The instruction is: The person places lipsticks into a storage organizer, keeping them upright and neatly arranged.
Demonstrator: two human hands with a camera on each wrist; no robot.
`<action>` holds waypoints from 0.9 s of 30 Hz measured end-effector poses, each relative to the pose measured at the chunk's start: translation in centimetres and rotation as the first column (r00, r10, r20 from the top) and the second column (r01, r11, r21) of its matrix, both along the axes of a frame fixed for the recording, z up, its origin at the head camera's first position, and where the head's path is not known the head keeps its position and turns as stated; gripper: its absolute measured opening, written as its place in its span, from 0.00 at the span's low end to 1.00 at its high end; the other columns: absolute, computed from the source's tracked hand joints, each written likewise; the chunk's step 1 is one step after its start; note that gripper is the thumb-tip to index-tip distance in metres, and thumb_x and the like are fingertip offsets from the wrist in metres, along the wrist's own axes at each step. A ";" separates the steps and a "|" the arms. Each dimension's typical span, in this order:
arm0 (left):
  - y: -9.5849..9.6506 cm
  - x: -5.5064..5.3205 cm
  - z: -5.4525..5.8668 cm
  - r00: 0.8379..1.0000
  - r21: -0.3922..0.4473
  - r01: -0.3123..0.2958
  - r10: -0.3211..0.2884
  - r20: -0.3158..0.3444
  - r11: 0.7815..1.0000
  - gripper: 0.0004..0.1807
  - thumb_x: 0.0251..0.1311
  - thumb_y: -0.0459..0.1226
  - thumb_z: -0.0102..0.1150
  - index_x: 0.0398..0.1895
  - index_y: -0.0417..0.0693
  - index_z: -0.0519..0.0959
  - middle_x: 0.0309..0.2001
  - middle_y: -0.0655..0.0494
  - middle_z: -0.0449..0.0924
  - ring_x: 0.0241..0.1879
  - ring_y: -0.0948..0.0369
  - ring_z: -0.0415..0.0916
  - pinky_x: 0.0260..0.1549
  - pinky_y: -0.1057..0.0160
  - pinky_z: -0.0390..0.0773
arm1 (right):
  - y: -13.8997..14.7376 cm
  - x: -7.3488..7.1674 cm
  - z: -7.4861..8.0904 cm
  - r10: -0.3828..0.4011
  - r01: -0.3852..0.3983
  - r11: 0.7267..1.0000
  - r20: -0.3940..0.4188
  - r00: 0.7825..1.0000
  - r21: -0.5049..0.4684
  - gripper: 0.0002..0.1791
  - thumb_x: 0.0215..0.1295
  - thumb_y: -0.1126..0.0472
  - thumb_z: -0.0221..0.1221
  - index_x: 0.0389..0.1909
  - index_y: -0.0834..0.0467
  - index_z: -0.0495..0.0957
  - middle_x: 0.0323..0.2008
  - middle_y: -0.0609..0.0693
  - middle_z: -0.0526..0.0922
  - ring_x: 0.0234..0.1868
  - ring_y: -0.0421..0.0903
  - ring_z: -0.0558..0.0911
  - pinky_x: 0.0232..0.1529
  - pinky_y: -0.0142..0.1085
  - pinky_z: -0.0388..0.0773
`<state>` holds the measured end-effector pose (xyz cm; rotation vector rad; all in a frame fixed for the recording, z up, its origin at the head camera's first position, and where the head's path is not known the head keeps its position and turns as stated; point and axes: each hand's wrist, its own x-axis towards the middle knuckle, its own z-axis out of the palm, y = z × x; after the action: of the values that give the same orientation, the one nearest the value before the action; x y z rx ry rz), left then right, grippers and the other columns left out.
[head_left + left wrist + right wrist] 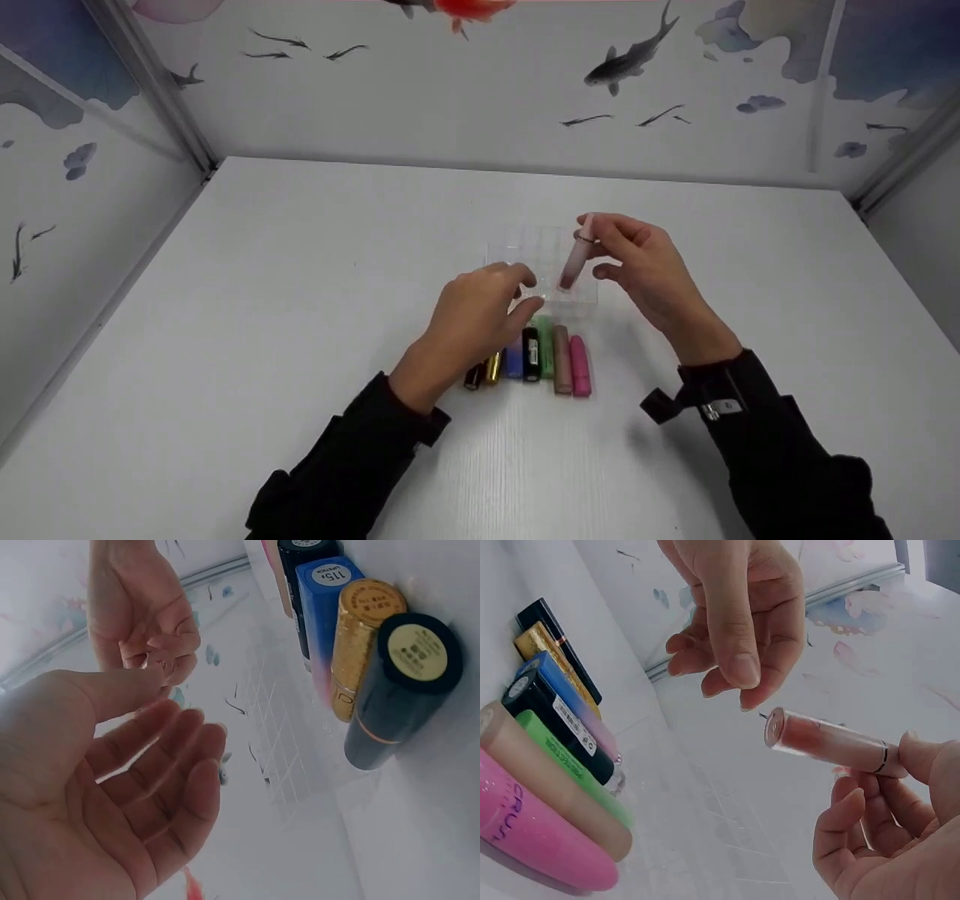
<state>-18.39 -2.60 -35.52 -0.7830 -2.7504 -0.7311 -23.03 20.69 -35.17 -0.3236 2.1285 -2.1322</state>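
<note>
My right hand (649,270) pinches a lip gloss tube (829,744) by its pale pink end. The clear, reddish end tilts down over a transparent compartment tray (586,298). My left hand (476,311) is just left of the tube, its fingers loosely bent and holding nothing. Below the hands lie lip products in a row: a pink tube (580,367), a brown one (562,364), a green one (574,765), a black tube with a white label (532,352), a blue one (324,611), a gold one (360,637) and a dark lipstick (397,701). In the head view, my left hand partly covers the row's left end.
The white tabletop (300,300) extends around the tray and the row. Behind it stands a white panel (450,112) with painted fish, and more printed panels close in the left and right sides.
</note>
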 end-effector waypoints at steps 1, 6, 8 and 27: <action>-0.1 0.0 -0.1 1.000 -0.005 -0.026 0.026 -0.011 1.000 0.14 0.69 0.44 0.64 0.49 0.46 0.83 0.37 0.52 0.85 0.32 0.59 0.82 0.29 0.61 0.80 | 0.2 0.0 0.2 -0.028 0.029 0.999 -0.038 0.999 0.018 0.23 0.74 0.48 0.59 0.58 0.60 0.80 0.55 0.57 0.79 0.49 0.49 0.80 0.39 0.34 0.76; -0.6 -0.3 -0.4 0.992 -0.024 -0.124 0.123 -0.036 0.992 0.17 0.70 0.43 0.63 0.55 0.42 0.81 0.42 0.47 0.84 0.30 0.54 0.83 0.28 0.56 0.82 | 0.9 -0.1 0.7 -0.137 0.153 0.985 -0.192 0.972 0.074 0.23 0.75 0.48 0.59 0.62 0.57 0.79 0.55 0.56 0.81 0.52 0.51 0.79 0.41 0.34 0.74; -0.7 -0.6 -0.6 0.986 -0.038 -0.163 0.163 -0.021 0.986 0.19 0.70 0.42 0.62 0.57 0.40 0.80 0.46 0.45 0.84 0.33 0.52 0.84 0.30 0.55 0.83 | 1.1 -0.2 0.8 -0.154 0.179 0.980 -0.236 0.960 0.089 0.23 0.75 0.49 0.58 0.63 0.57 0.78 0.55 0.55 0.83 0.54 0.51 0.79 0.42 0.35 0.73; -1.6 -3.0 -2.3 0.914 -0.228 -0.220 0.282 0.292 0.949 0.12 0.77 0.37 0.51 0.47 0.38 0.81 0.37 0.48 0.83 0.30 0.59 0.76 0.30 0.60 0.77 | 1.4 -2.0 -1.9 -0.142 0.237 0.892 -0.260 0.955 0.386 0.26 0.76 0.43 0.56 0.66 0.53 0.78 0.58 0.53 0.82 0.56 0.46 0.73 0.46 0.43 0.73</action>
<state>-21.37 -4.19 -37.87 -0.3463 -3.1728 -0.5919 -25.00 22.12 -37.09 -0.3356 2.7753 -1.7262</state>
